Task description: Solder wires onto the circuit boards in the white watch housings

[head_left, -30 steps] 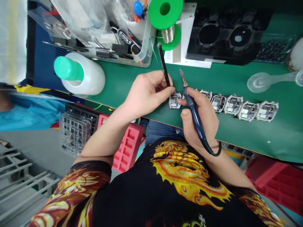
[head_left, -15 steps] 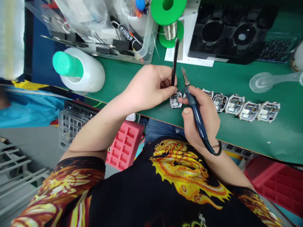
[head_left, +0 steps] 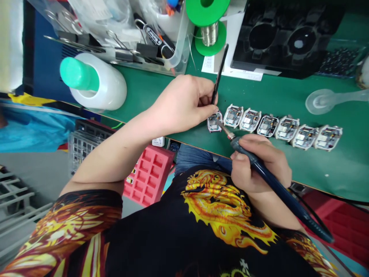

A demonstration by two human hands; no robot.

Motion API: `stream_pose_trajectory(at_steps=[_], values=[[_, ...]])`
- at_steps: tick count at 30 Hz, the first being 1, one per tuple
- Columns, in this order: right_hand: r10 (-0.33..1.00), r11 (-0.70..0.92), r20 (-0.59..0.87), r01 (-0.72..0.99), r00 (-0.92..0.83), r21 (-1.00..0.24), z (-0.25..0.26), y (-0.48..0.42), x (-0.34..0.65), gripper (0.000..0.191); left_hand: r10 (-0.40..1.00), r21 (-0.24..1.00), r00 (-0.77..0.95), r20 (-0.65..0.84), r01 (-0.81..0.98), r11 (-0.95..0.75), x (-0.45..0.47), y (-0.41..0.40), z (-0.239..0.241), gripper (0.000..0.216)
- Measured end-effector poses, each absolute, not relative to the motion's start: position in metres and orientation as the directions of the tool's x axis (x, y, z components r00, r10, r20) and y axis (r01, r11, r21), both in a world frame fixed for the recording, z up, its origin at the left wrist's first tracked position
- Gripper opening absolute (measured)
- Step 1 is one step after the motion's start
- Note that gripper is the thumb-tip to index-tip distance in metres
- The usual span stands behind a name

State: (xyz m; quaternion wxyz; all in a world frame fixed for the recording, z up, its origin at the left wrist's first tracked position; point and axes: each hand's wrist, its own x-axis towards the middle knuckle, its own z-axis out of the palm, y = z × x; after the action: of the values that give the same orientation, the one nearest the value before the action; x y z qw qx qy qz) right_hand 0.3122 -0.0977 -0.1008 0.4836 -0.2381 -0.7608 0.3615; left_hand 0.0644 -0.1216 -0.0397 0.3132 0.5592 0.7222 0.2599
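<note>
Dark-blue soldering iron [head_left: 278, 185], slanting lengthwise — tip up-left at circuit board [head_left: 214, 122], right grip [head_left: 271, 157] clasping it, left grip [head_left: 186, 102] pinching black tool [head_left: 220, 71]

Module [head_left: 213, 125]: rounded square, pale rim, circuit board exposed, face up on the tabletop [head_left: 161, 90], at left hand's [head_left: 184, 102] fingertips. Iron [head_left: 276, 187]: dark blue handle in right hand [head_left: 263, 163], slanting; metal tip ahead of that hand, at module's right side, contact unclear. Black tool [head_left: 220, 73]: slim, pinched in left hand, tilted, upper end beyond the fingers, lower end hidden.
</note>
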Motion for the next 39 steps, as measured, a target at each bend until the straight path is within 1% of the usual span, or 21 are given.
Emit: stream_pose_trajectory(at_steps=[3,6,13,19,21,24,30,35,39], values=[[0.678,0.684,0.597,0.071,-0.428,-0.726,-0.098,-0.097,0.307,0.028,0.974,0.717,-0.169,-0.148,0.660,0.223,0.065,-0.120,-0.039,0.008],[0.663,0.707,0.601,0.110,-0.445,-0.699,-0.098,-0.098,0.304,0.024,0.973,0.697,-0.183,-0.144,0.679,0.231,0.066,-0.121,-0.038,0.007],[0.653,0.717,0.614,0.098,-0.444,-0.691,-0.100,-0.097,0.303,0.025,0.947,0.683,-0.236,-0.218,0.656,0.321,0.071,-0.123,-0.032,0.003],[0.654,0.710,0.584,0.125,-0.481,-0.693,-0.095,-0.097,0.302,0.026,0.943,0.604,-0.211,-0.256,0.727,0.326,0.074,-0.122,-0.024,0.003],[0.650,0.713,0.579,0.132,-0.492,-0.688,-0.095,-0.097,0.302,0.026,0.942,0.594,-0.201,-0.267,0.736,0.325,0.073,-0.122,-0.025,0.004],[0.654,0.709,0.579,0.126,-0.488,-0.694,-0.097,-0.097,0.301,0.026,0.951,0.629,-0.199,-0.236,0.715,0.306,0.070,-0.122,-0.030,0.004],[0.655,0.704,0.592,0.094,-0.469,-0.704,-0.100,-0.095,0.298,0.027,0.978,0.710,-0.162,-0.128,0.674,0.205,0.065,-0.123,-0.040,0.010],[0.624,0.722,0.581,0.102,-0.522,-0.684,-0.096,-0.094,0.300,0.030,0.982,0.715,-0.145,-0.123,0.673,0.189,0.063,-0.123,-0.041,0.012],[0.590,0.753,0.603,0.095,-0.537,-0.651,-0.095,-0.091,0.300,0.028,0.982,0.718,-0.141,-0.128,0.670,0.190,0.063,-0.124,-0.040,0.014]])
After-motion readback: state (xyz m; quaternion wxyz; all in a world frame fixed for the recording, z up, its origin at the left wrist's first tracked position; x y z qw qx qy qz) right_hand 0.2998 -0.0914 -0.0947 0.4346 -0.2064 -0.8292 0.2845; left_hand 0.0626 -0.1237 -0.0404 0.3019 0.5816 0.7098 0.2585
